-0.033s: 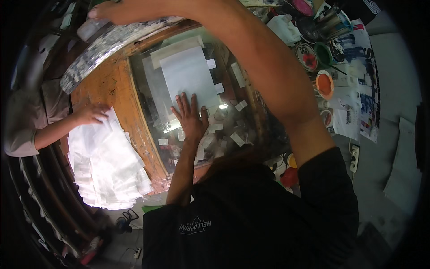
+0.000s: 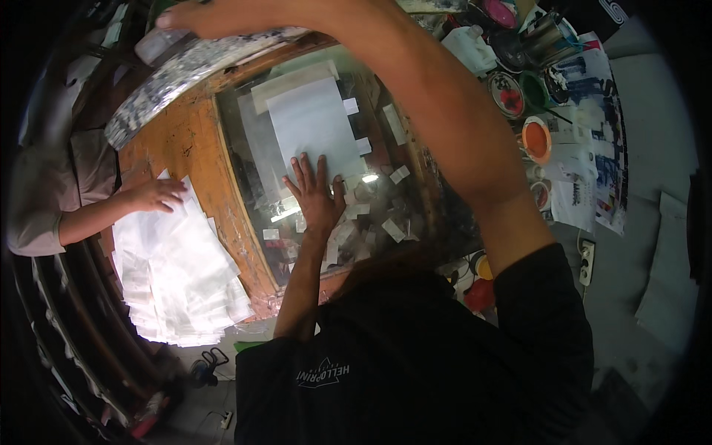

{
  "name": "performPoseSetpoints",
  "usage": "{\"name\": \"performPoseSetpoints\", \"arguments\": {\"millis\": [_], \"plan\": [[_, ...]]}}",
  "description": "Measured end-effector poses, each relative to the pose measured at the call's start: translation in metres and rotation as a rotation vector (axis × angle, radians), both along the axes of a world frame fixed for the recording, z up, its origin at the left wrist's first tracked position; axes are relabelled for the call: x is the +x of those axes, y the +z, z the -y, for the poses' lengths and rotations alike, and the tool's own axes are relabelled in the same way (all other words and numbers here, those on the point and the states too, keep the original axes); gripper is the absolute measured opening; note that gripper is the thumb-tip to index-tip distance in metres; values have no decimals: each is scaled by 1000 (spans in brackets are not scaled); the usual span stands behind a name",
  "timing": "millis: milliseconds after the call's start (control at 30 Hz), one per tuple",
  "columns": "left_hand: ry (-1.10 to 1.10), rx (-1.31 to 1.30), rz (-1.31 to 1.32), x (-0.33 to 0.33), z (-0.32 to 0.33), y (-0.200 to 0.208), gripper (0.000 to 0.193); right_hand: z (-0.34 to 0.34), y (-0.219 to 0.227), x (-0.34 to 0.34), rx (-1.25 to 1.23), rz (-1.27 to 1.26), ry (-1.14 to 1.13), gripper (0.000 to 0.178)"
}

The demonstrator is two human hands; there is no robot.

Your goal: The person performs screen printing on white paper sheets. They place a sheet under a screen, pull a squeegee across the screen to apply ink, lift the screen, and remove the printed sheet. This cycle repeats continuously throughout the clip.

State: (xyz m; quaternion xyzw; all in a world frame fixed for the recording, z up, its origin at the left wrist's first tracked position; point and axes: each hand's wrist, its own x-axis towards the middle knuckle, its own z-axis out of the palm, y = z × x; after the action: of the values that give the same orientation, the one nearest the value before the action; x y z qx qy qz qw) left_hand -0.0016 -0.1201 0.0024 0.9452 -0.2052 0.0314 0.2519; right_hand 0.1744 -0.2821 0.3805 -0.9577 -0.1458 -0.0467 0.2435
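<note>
My left hand (image 2: pixel 319 204) lies flat with fingers spread, its fingertips on the lower part of a white sheet of paper (image 2: pixel 308 119). Under the sheet is a glass panel (image 2: pixel 248 193) set in a wooden table, with white tabs (image 2: pixel 363 145) along the sheet's right side. My right arm arches across the top of the view to the far left. There my right hand (image 2: pixel 200 18) grips a raised, paint-speckled frame (image 2: pixel 200 67) near its end; some fingers are hidden. A translucent piece (image 2: pixel 159 46) shows beside the thumb.
At left, a co-worker's hand (image 2: pixel 156 196) rests on a stack of white sheets (image 2: pixel 178 274) on the wooden tabletop (image 2: pixel 174 141). Small paper scraps (image 2: pixel 393 230) lie around the glass. Paint pots (image 2: pixel 536 139) and a white jug (image 2: pixel 469 50) crowd the right side; a power strip (image 2: pixel 587 262) hangs beyond.
The speckled frame and my right hand have shifted slightly to the right. The co-worker's hand has moved a little on the stack. My left hand has stayed in place.
</note>
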Motion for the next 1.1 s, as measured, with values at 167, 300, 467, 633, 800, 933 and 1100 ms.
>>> {"name": "performPoseSetpoints", "arguments": {"millis": [167, 300, 467, 633, 800, 933, 1100], "plan": [[101, -627, -118, 8, -15, 81, 56, -9, -81, -28, 23, 420, -24, 44], [250, -1632, -597, -40, -51, 120, 50, -23, -187, -124, 7, 484, -31, 35], [740, -1683, -1246, -54, -59, 70, 66, -31, -297, -160, -205, 183, -71, 43], [951, -1699, -1287, -45, -59, 48, 86, -34, -303, -169, -136, 42, -74, 61], [982, -1686, -1277, -44, -56, 46, 68, -33, -325, -154, -123, 188, -63, 66], [991, -1666, -1281, -41, -55, 37, 83, -33, -342, -147, -164, 210, -52, 63], [866, -1628, -1321, -40, -56, 45, 90, -25, -353, -72, -184, 253, -119, 62]]}}
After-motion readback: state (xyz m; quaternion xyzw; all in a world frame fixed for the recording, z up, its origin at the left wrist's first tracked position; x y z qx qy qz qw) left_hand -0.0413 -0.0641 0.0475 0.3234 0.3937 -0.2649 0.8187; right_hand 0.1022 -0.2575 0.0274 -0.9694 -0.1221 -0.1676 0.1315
